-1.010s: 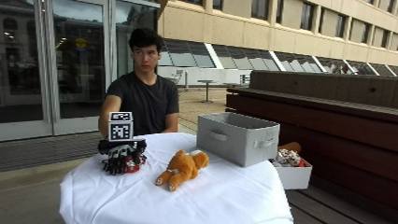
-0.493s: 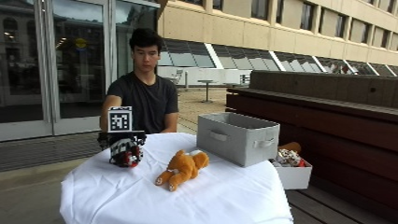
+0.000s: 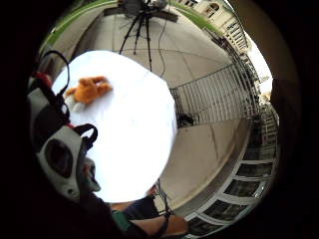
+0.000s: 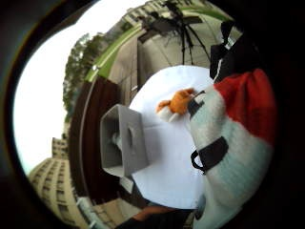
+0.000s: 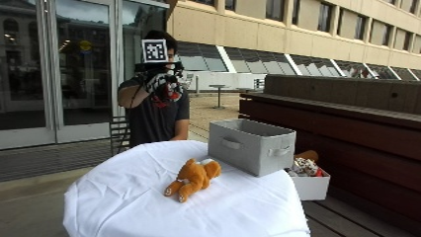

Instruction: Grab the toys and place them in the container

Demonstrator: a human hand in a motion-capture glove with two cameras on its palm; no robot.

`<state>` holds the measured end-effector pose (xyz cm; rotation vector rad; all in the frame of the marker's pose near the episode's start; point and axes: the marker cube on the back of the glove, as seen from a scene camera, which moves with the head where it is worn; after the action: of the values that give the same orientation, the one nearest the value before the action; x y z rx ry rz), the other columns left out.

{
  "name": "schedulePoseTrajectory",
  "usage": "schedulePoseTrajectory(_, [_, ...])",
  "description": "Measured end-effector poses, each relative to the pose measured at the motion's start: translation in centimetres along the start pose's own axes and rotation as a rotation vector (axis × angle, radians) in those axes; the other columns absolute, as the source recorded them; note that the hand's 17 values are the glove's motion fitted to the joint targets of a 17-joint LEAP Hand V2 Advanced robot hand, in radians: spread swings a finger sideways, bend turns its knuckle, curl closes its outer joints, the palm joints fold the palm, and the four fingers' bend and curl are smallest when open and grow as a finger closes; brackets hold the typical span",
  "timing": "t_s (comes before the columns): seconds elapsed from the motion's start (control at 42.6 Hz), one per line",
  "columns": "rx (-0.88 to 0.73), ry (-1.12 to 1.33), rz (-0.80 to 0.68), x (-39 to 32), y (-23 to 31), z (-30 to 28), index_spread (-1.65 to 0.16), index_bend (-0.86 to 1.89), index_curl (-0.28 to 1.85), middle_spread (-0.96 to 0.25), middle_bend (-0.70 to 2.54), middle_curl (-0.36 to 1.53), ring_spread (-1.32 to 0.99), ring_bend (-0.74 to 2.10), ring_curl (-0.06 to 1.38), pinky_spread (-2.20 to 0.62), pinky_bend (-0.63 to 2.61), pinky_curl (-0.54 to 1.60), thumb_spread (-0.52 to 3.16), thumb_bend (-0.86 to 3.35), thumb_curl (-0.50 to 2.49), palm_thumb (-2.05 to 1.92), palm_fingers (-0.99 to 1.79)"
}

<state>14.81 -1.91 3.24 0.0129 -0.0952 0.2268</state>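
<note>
Red-and-white knitted soft toy (image 5: 164, 89) held aloft in the grip of the black-gloved right hand (image 5: 156, 79), fingers curled round it, well above the white-clothed round table (image 5: 118, 197). Orange plush teddy bear (image 5: 192, 178) lying mid-table, at about seven o'clock of the grey fabric container (image 5: 251, 145).

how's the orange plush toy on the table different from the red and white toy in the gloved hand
The orange plush toy lies flat on the white tablecloth beside the grey fabric container; the red and white soft toy is gripped by the gloved right hand, raised high above the table. One is plain orange, the other two-coloured. Both remain outside the container.
</note>
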Motion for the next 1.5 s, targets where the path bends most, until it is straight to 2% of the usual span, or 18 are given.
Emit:
schedulePoseTrajectory(0.047, [-0.029,-0.008,-0.005,-2.2,0.1,-1.8,-0.36,0.22,0.29,-0.39,0.70,0.54,-0.43,1.08,0.45,-0.48,0.89,0.34,0.56,0.31,0.78,0.69,1.07])
schedulePoseTrajectory(0.141, [0.103,-0.017,-0.101,-7.3,-0.4,-4.0,-0.37,0.18,0.29,-0.40,0.71,0.55,-0.43,1.09,0.45,-0.48,0.88,0.35,0.56,0.31,0.80,0.69,1.10])
schedulePoseTrajectory(0.258, [0.145,-0.018,-0.177,-14.0,0.2,-5.7,-0.38,0.17,0.29,-0.42,0.70,0.57,-0.44,1.09,0.46,-0.48,0.87,0.35,0.55,0.30,0.83,0.69,1.10])
schedulePoseTrajectory(0.587, [0.137,0.029,-0.311,-29.7,3.7,-4.5,-0.40,0.17,0.31,-0.44,0.69,0.61,-0.44,1.10,0.47,-0.49,0.85,0.36,0.56,0.29,0.92,0.68,1.10])
schedulePoseTrajectory(0.775, [0.080,0.022,-0.356,-34.3,4.9,-2.0,-0.40,0.16,0.32,-0.44,0.68,0.63,-0.44,1.10,0.48,-0.49,0.85,0.37,0.57,0.29,0.96,0.68,1.10])
schedulePoseTrajectory(1.01, [0.007,0.013,-0.420,-35.7,4.8,1.3,-0.41,0.12,0.31,-0.46,0.67,0.65,-0.45,1.11,0.48,-0.48,0.87,0.38,0.60,0.27,1.01,0.65,1.04])
schedulePoseTrajectory(1.128, [-0.077,0.022,-0.476,-35.2,4.3,2.5,-0.40,0.04,0.26,-0.47,0.61,0.65,-0.44,1.11,0.49,-0.47,0.97,0.41,0.65,0.19,0.99,0.56,0.89])
schedulePoseTrajectory(1.175, [-0.071,0.001,-0.481,-35.0,4.2,2.5,-0.38,-0.09,0.20,-0.42,0.53,0.64,-0.42,1.14,0.50,-0.43,1.07,0.44,0.83,0.07,0.91,0.35,0.68])
schedulePoseTrajectory(1.222, [-0.050,-0.017,-0.481,-34.9,4.3,2.4,-0.36,-0.09,0.17,-0.38,0.45,0.62,-0.39,1.13,0.50,-0.41,1.17,0.47,0.91,-0.04,0.83,0.19,0.51])
schedulePoseTrajectory(1.269, [-0.039,-0.021,-0.477,-34.6,4.1,2.2,-0.34,-0.07,0.16,-0.29,0.29,0.58,-0.34,1.03,0.48,-0.36,1.33,0.52,0.87,-0.19,0.73,-0.09,0.11])
schedulePoseTrajectory(1.316, [-0.038,-0.014,-0.472,-34.1,3.9,1.9,-0.33,-0.03,0.15,-0.25,0.29,0.57,-0.30,1.01,0.49,-0.33,1.41,0.54,0.88,-0.16,0.69,-0.13,0.06])
schedulePoseTrajectory(1.504, [-0.009,0.050,-0.444,-29.9,0.8,0.8,-0.32,0.11,0.13,-0.15,0.27,0.53,-0.17,0.78,0.35,-0.16,1.49,0.50,0.90,-0.14,0.53,-0.17,-0.09])
